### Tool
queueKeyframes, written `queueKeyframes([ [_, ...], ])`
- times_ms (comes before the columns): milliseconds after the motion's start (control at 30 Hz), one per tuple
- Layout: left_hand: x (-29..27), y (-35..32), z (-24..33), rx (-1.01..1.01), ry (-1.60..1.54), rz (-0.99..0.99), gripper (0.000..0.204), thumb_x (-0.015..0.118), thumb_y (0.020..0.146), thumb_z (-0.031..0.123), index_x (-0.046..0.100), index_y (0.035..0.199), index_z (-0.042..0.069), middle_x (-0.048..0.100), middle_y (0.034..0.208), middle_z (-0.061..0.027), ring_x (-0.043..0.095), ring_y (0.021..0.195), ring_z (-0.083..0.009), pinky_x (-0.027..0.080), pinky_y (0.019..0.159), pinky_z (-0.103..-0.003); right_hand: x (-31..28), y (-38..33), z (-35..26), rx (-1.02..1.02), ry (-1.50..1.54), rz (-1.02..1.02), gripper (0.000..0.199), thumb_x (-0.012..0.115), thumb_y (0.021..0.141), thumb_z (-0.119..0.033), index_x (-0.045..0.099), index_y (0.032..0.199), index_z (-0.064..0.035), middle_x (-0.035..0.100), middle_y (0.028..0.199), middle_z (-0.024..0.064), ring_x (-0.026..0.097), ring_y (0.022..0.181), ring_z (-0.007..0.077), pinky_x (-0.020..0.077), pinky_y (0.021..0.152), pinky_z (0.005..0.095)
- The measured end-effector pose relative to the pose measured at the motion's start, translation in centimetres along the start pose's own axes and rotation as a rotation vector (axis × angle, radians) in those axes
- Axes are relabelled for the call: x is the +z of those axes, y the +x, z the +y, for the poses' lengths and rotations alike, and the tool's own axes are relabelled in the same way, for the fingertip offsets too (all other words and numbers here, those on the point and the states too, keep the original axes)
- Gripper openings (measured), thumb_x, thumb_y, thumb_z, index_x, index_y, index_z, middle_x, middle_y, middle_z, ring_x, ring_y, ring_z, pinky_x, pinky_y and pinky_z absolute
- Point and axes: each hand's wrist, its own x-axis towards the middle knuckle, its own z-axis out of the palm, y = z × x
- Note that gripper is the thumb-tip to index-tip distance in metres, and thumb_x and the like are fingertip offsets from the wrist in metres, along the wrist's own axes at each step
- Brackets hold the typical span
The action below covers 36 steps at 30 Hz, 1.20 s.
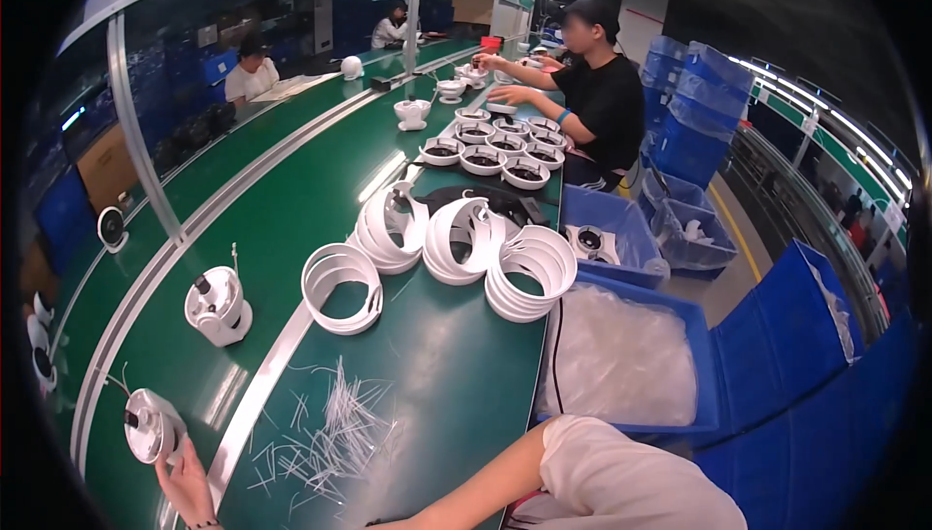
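Housing, rnd & white w/ blk insert, is at near-L of grn belt. L hand on its near edge, fingers a bit apart; can't tell if gripping. R hand out of frame, only R forearm in view. Loose white strips on bench, 4 stacks of white rings beyond.

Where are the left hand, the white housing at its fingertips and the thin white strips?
Left hand (186, 487), head view: middle of the hand.
White housing (153, 429), head view: its round face.
Thin white strips (342, 427), head view: middle of the pile.
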Motion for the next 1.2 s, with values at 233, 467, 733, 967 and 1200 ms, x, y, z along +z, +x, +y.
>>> queueKeyframes([
  [233,1.3,-10.4,-1.6,0.188,0.242,0.064,0.037,0.045,0.083,0.021,0.040,0.115,0.003,0.041,0.122,-0.0144,0.049,0.101,-0.0219,0.046,0.066,-0.025,0.2,0.0,-0.5,0.105,-0.192,-0.013,0.033,0.063,0.057,-0.024,0.052,0.082,-0.0054,0.051,0.076,0.0093,0.048,0.074,0.0249,0.0373,0.061,0.0385],
  [467,3.2,-18.2,-2.8,0.265,0.427,0.051,0.046,0.043,0.082,0.018,0.032,0.125,0.005,0.037,0.127,-0.0118,0.051,0.097,-0.0180,0.047,0.066,-0.025,-3.5,-1.9,-0.3,0.411,-0.531,-0.104,0.058,0.064,0.061,-0.027,0.045,0.108,0.0000,0.047,0.108,0.0097,0.043,0.092,0.0232,0.0330,0.075,0.0368],
  [733,1.4,-21.2,0.7,0.438,0.395,0.068,0.048,0.041,0.083,0.018,0.028,0.128,0.005,0.035,0.129,-0.0098,0.049,0.097,-0.0155,0.047,0.069,-0.023,-3.4,-0.9,-0.9,0.308,-0.574,-0.167,0.058,0.061,0.068,-0.038,0.046,0.107,0.0025,0.045,0.110,0.0124,0.043,0.094,0.0284,0.0336,0.080,0.0425],
  [967,-0.9,-22.5,7.7,1.002,1.000,0.380,0.026,0.049,0.083,0.015,0.049,0.106,0.003,0.054,0.105,-0.0093,0.056,0.083,-0.0150,0.044,0.069,-0.024,-17.5,0.7,6.6,0.473,-1.011,0.568,0.020,0.064,0.067,-0.017,0.058,0.076,-0.0008,0.057,0.075,0.0118,0.054,0.072,0.0268,0.0422,0.064,0.0344],
  [1200,-10.0,-23.9,11.8,0.860,2.016,0.984,0.051,0.061,0.069,0.017,0.043,0.112,-0.001,0.046,0.113,-0.0214,0.045,0.105,-0.0339,0.037,0.089,-0.036,-23.4,-1.7,14.3,1.097,-1.120,0.425,0.052,0.061,0.066,-0.048,0.055,0.056,0.0023,0.056,0.060,0.0208,0.057,0.061,0.0343,0.0434,0.056,0.0416],
])
